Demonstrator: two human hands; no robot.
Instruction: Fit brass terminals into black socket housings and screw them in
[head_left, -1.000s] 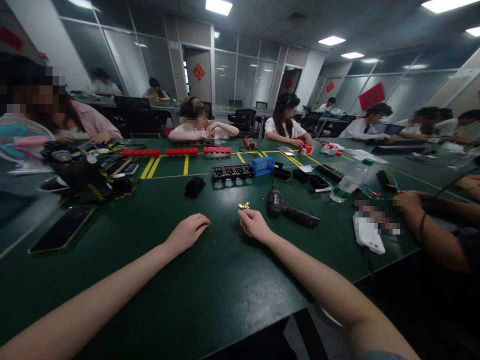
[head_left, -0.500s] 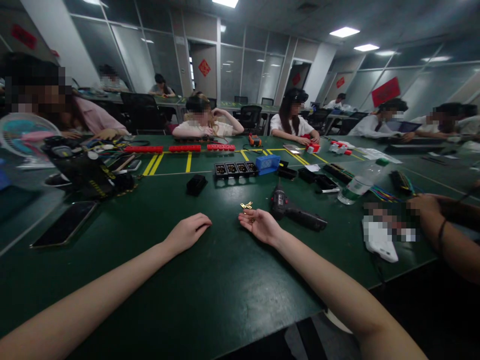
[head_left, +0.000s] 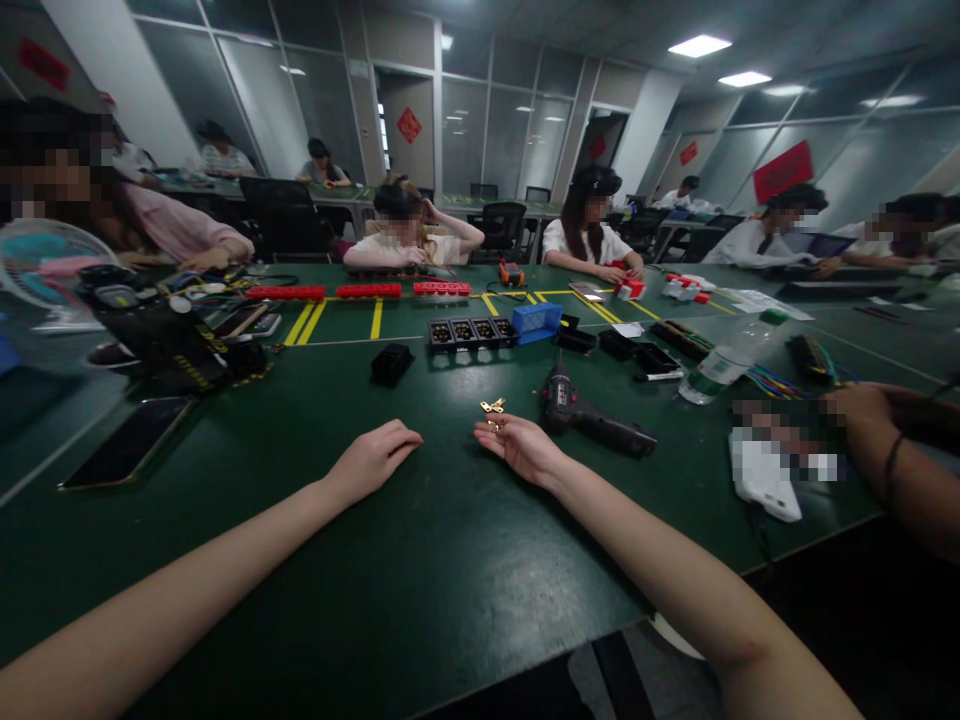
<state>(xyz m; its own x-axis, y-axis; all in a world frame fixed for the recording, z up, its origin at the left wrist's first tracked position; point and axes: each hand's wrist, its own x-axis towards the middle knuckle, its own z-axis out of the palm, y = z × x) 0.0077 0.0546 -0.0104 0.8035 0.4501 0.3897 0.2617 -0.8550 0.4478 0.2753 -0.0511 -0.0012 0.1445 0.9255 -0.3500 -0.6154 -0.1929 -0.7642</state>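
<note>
My left hand [head_left: 373,452] lies palm down on the green table, fingers loosely stretched toward the right, with nothing visible in it. My right hand [head_left: 521,448] is turned on its side with cupped fingers. A small brass metal piece [head_left: 494,426] shows within these fingers; any others in the palm are hidden. Several more flat brass pieces [head_left: 493,405] lie on the table just beyond the fingertips. To the right of that hand rests a black cordless screwdriver [head_left: 592,415], bit pointing away from me.
Ahead stand a black compartment tray [head_left: 472,345] holding small brass parts, a blue bin [head_left: 536,322] and a small black box [head_left: 391,364]. A phone [head_left: 127,443] lies left; a water bottle [head_left: 731,360] leans right. A co-worker's hand [head_left: 862,415] is at the far right.
The fingers of my right hand have curled slightly, and the brass pieces in the palm show less. My left hand stays in place. The view has shifted slightly.
</note>
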